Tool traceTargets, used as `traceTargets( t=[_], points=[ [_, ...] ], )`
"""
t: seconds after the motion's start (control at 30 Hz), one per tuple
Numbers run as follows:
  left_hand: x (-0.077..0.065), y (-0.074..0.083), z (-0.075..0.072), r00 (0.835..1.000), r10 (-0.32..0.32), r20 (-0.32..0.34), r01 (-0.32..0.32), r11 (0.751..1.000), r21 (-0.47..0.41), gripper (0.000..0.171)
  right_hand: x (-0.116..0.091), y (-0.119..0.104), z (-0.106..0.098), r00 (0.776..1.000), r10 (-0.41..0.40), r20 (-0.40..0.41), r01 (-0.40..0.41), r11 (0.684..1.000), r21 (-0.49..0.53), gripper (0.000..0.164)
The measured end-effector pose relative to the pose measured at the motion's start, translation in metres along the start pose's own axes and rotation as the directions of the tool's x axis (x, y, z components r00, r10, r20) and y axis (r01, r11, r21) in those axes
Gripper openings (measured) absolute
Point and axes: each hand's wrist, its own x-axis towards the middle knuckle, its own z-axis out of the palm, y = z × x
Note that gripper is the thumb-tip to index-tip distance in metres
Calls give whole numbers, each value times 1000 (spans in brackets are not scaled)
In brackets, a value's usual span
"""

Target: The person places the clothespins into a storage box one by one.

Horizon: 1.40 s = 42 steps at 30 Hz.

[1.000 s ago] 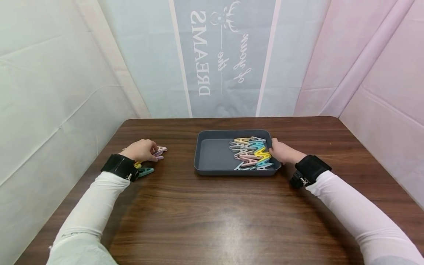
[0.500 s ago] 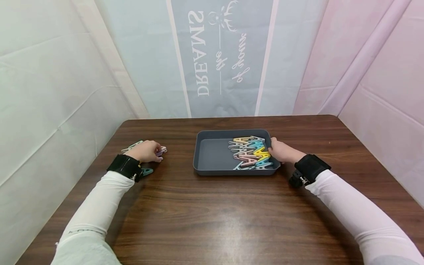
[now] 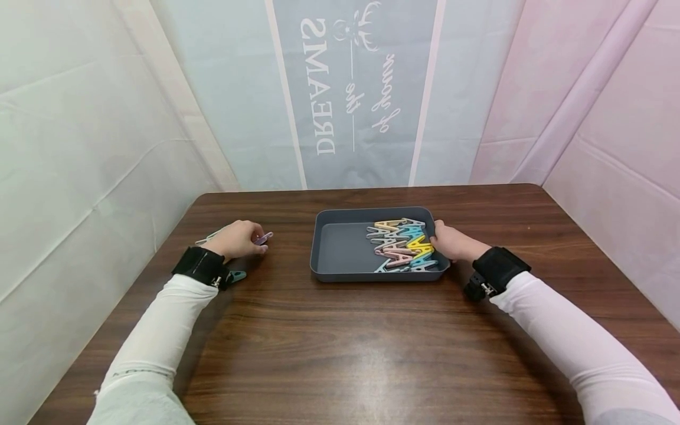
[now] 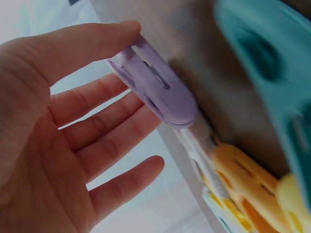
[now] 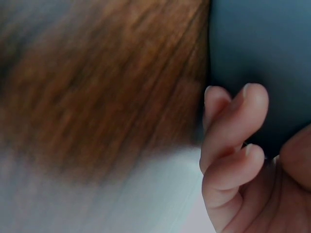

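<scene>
White sleeves [image 3: 568, 336], black wristbands [image 3: 502, 268] and bare fingers [image 4: 104, 121].
The sleeves are long and lightly wrinkled; a faint dark marking [image 3: 142, 372] crosses the left one, with pale grey-green cloth [image 3: 139, 407] above it. The wristbands are broad; the right one carries a small black block [image 3: 474, 289] beside a silvery fitting [image 3: 487, 291].

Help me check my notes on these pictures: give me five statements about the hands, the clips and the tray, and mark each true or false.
1. The left hand pinches a purple clip. True.
2. The right hand is well away from the tray. False: it holds the tray's right side.
3. The clips in the tray are gathered toward its left end. False: they lie toward its right end.
4. A teal clip lies outside the tray. True.
5. The tray is bright pink. False: it is dark grey.
</scene>
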Motion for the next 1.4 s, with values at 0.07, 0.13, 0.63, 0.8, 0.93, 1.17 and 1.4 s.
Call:
traceTargets(
  t=[0.07, 0.13, 0.63, 0.8, 0.93, 1.17, 1.4],
  points=[
    [3, 5, -3, 1000, 12, -25, -12, 1000, -6, 23, 0, -1, 0, 1000, 6, 2, -6, 1000, -6, 51],
    [8, 12, -6, 999, 19, -47, -19, 1000, -7, 22, 1, -1, 0, 1000, 10, 4, -10, 1000, -10, 52],
    [64, 106, -24, 973, 226, -35, -217, 962, 163, 21, 2, 1, 0, 1000, 4, -5, -5, 1000, -13, 53],
    [86, 137, -14, 961, 272, 58, -277, 921, 275, 25, 3, 2, 1, 1000, 14, -5, -14, 1000, -15, 54],
    [101, 157, -4, 953, 281, 117, -304, 894, 330, 31, 2, 3, 1, 1000, 25, -5, -25, 1000, -3, 52],
    [129, 173, 13, 954, 259, 152, -300, 861, 411, 25, 2, 3, 2, 1000, 13, -2, -13, 1000, -2, 54],
    [139, 184, 19, 962, 188, 197, -262, 841, 474, 22, 2, 3, 2, 1000, 0, -3, 0, 1000, 13, 53]
  ],
)
